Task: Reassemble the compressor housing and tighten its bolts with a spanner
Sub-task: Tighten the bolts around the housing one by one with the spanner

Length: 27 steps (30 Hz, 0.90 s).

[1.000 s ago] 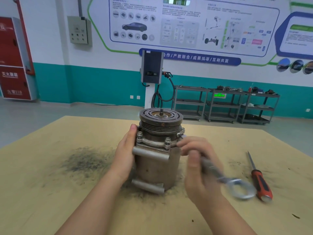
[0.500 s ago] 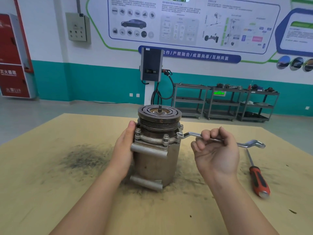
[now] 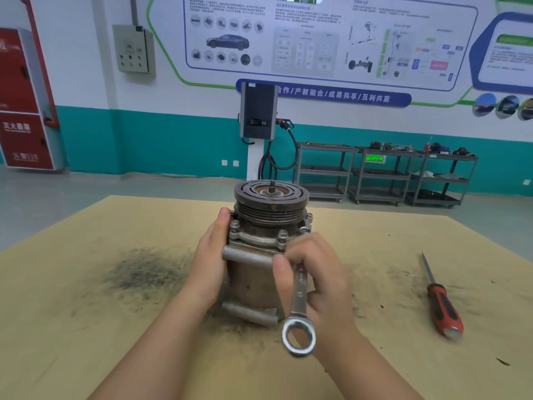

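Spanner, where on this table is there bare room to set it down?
Bare board lies between the compressor and the red screwdriver, right of the right hand holding the spanner. The near-left corner is bare too. Crowded: around both hands; the dark filings patch is dirty.

Two bare forearms enter from the bottom edge, each ending in a bare hand. No sleeve, cuff or glove covers either arm as far as the frame shows them; the arms are uncovered from the bottom edge to the wrists. The left hand (image 3: 209,262) wears no ring, watch or band, and its wrist below it is plain. The right hand (image 3: 320,284) is likewise without rings or straps, and the wrist behind it carries nothing. The fingernails that show, on the left fingertip at the top and on the right thumb, are short and unpainted. No markings or tattoos are visible on either forearm.
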Tool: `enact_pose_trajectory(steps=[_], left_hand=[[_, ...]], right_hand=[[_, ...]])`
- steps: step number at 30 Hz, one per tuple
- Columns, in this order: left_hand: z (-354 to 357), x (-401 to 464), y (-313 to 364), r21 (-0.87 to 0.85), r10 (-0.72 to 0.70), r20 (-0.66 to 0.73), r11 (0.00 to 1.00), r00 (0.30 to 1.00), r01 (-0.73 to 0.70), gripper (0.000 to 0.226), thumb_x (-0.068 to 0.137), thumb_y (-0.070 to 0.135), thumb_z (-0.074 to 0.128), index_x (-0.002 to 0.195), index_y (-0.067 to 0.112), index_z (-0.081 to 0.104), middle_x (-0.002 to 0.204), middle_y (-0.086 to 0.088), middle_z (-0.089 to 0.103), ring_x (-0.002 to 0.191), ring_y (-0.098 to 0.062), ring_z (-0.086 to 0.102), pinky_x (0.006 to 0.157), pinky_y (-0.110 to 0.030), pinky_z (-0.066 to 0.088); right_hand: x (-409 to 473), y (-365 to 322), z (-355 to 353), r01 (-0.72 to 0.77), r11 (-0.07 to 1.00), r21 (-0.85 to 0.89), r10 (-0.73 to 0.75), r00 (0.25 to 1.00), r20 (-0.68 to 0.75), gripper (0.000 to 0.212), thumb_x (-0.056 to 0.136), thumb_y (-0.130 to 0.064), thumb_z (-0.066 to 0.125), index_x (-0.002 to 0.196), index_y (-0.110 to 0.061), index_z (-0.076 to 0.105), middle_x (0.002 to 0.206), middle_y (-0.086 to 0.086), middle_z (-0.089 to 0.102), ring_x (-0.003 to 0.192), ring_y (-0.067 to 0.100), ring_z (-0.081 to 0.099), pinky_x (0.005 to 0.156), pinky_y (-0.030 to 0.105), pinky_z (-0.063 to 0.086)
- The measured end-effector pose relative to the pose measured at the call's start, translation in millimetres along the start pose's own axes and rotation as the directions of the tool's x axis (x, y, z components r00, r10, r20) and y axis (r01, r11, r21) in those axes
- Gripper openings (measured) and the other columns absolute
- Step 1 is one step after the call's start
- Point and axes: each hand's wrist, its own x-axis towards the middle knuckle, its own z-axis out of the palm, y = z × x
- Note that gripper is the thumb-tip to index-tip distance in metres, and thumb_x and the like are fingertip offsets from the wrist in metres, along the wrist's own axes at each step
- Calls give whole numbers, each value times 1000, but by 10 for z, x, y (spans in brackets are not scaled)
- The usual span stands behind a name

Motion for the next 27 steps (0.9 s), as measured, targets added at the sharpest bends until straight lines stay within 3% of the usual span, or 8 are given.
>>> enact_pose_trajectory(steps=[3, 5, 8, 10, 14, 22, 25, 27], left_hand=[[0, 0, 0, -1, 10, 1, 1000, 1000, -10, 69, 72, 79, 45, 105, 27, 76, 105, 3, 77, 101, -9, 71, 84, -30, 48], [2, 4, 2, 9, 12, 16, 1000, 1000, -12, 64, 74, 77, 44, 103, 31, 77, 107, 5, 76, 103, -6, 69, 85, -28, 47], [0, 3, 8, 37, 14, 19, 999, 1000, -15, 55, 76, 77, 41, 98, 41, 77, 106, 9, 76, 101, -1, 69, 82, -23, 47], [3, -5, 18, 56, 24, 21, 998, 999, -25, 51, 76, 78, 40, 95, 47, 76, 104, 12, 76, 98, 2, 69, 77, -17, 48], [14, -16, 29, 46, 16, 26, 999, 1000, -17, 49, 78, 74, 40, 92, 45, 77, 103, 11, 76, 96, 2, 69, 79, -21, 46], [6, 0, 17, 40, 1, 12, 999, 1000, -2, 61, 78, 73, 40, 105, 30, 74, 103, 11, 76, 96, 2, 69, 77, -19, 46], [9, -9, 24, 49, 8, 18, 999, 1000, -9, 58, 79, 72, 39, 102, 33, 74, 103, 13, 76, 95, 4, 68, 73, -13, 47], [0, -8, 26, 58, 9, 24, 998, 1000, -10, 61, 79, 73, 38, 106, 32, 74, 105, 14, 76, 97, 5, 68, 76, -15, 46]], right_hand=[[37, 13, -70, -52, 997, 50, 54, 998, -37, 25, 91, -15, 48, 69, -7, 54, 73, 0, 55, 69, 17, 55, 62, 28, 46], [74, 10, -126, -139, 959, 247, 176, 975, -134, 24, 90, -14, 43, 70, -20, 55, 71, -4, 56, 67, 11, 54, 65, 19, 43], [147, 37, -207, -233, 773, 590, 434, 872, -225, 32, 88, -15, 44, 62, -28, 58, 64, 0, 56, 59, 23, 50, 58, 26, 42], [172, 79, -243, -265, 650, 712, 538, 822, -185, 37, 89, -12, 40, 56, -21, 55, 60, 6, 54, 51, 24, 47, 52, 27, 42], [211, 132, -248, -320, 518, 793, 662, 737, -135, 40, 91, -16, 40, 52, -16, 52, 56, 9, 52, 44, 21, 44, 47, 25, 40], [354, 268, -381, -430, 128, 894, 882, 462, 96, 48, 98, -25, 39, 51, -16, 42, 51, 1, 42, 43, 17, 34, 42, 20, 31], [340, 267, -368, -403, 140, 905, 884, 463, 70, 51, 99, -27, 40, 49, -18, 41, 51, 0, 38, 45, 17, 31, 45, 23, 30], [273, 215, -305, -355, 280, 892, 843, 536, -50, 51, 98, -24, 40, 48, -19, 43, 50, 0, 40, 48, 17, 35, 47, 25, 31]])
